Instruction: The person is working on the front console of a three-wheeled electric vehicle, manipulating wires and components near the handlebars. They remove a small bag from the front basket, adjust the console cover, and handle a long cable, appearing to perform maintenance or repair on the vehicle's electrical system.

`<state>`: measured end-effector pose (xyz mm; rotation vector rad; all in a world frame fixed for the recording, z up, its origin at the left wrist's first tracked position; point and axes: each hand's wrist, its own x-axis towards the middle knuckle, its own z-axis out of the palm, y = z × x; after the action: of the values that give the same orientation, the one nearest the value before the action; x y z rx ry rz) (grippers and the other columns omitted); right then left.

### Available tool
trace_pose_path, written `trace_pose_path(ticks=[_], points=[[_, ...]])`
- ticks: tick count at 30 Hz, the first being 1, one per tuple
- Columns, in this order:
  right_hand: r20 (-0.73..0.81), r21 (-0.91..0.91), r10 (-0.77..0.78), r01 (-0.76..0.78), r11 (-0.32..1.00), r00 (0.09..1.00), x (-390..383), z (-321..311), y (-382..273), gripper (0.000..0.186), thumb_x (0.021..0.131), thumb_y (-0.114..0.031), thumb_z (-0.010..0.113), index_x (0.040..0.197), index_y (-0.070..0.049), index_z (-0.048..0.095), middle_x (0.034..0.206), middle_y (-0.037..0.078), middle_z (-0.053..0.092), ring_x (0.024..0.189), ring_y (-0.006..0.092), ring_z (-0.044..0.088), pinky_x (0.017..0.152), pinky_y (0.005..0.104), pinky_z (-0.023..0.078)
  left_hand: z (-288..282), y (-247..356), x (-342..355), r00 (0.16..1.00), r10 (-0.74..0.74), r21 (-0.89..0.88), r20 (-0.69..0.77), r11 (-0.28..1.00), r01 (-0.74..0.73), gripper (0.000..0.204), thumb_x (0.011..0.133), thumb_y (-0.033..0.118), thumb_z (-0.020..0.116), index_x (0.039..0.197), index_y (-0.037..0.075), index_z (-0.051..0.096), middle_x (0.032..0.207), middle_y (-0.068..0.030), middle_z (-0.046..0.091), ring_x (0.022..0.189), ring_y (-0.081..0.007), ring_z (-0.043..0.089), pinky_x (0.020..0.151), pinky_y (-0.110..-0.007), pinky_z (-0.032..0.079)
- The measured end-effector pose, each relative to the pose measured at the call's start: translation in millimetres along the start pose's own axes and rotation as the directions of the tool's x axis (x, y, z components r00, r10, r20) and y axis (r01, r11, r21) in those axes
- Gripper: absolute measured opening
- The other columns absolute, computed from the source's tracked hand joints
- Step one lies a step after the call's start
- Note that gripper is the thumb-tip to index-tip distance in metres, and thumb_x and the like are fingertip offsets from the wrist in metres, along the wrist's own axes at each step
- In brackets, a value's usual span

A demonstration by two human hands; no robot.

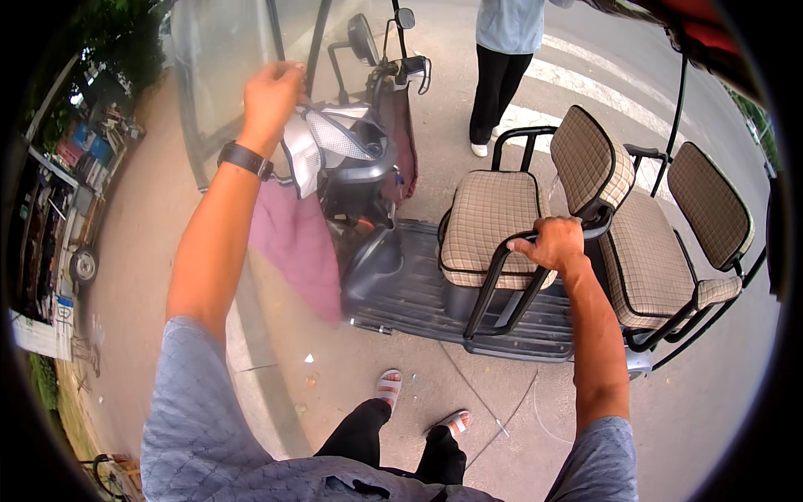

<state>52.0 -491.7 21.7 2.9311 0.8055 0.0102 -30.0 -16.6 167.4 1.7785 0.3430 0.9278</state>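
A small electric tricycle stands in front of me with checked tan seats [489, 222] and a dark ribbed footboard [418, 289]. My right hand [552, 243] grips the black armrest bar [493, 280] beside the front seat. My left hand [272, 96] is raised high against the clear windshield panel [226, 75], next to a grey-and-white handlebar cover [326, 138]. A black watch [244, 159] sits on my left wrist. A maroon cloth [297, 243] hangs below the cover. Whether the left fingers pinch the cover or just rest on the panel is unclear.
Another person in a light shirt and black trousers [498, 67] stands beyond the tricycle near white road stripes [585, 84]. A rear seat [669, 259] sits to the right. My sandalled feet [418, 406] are on the paved ground. Shop clutter [58, 209] lines the left.
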Motion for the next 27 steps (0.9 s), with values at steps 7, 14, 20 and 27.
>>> trace_pose_path(ticks=[7,14,20,27], points=[[0.291,-0.098,0.038,-0.01,0.995,0.956,25,-5,3,0.046,0.072,-0.053,0.082,0.096,-0.013,0.079,0.095,0.011,0.076,0.096,0.0306,0.073,0.084,0.0424,0.057,20,-69,45,0.717,-0.336,0.39,0.611,0.916,0.096,0.092,0.081,0.035,0.084,0.152,-0.008,0.043,0.133,-0.0195,0.064,0.12,-0.0246,0.063,0.105,-0.034,0.048],[0.319,-0.145,0.141,-0.098,0.985,0.937,33,0,-4,0.031,0.074,-0.038,0.082,0.092,-0.014,0.078,0.094,0.009,0.076,0.093,0.0301,0.074,0.081,0.0412,0.059,42,-91,18,0.879,-0.269,0.332,0.394,0.933,0.136,0.087,0.085,0.059,0.076,0.132,-0.013,0.059,0.121,-0.026,0.069,0.111,-0.0298,0.068,0.095,-0.036,0.052],[0.289,-0.098,0.145,-0.122,0.988,0.946,21,7,2,0.026,0.073,-0.028,0.08,0.093,-0.012,0.075,0.094,0.011,0.075,0.093,0.0318,0.073,0.081,0.0437,0.058,57,-69,6,0.949,-0.231,0.429,0.215,0.895,0.121,0.065,0.092,0.059,0.069,0.106,-0.004,0.075,0.089,-0.0102,0.073,0.081,-0.0148,0.063,0.077,-0.029,0.05],[0.25,-0.088,0.101,-0.082,0.993,0.963,22,26,11,0.021,0.077,-0.021,0.074,0.097,-0.015,0.075,0.094,0.011,0.076,0.092,0.0323,0.074,0.079,0.0439,0.059,42,-95,22,0.977,-0.09,0.694,0.194,0.716,-0.072,0.05,0.096,0.051,0.063,0.121,0.009,0.074,0.106,-0.014,0.074,0.095,-0.025,0.069,0.087,-0.032,0.051]])
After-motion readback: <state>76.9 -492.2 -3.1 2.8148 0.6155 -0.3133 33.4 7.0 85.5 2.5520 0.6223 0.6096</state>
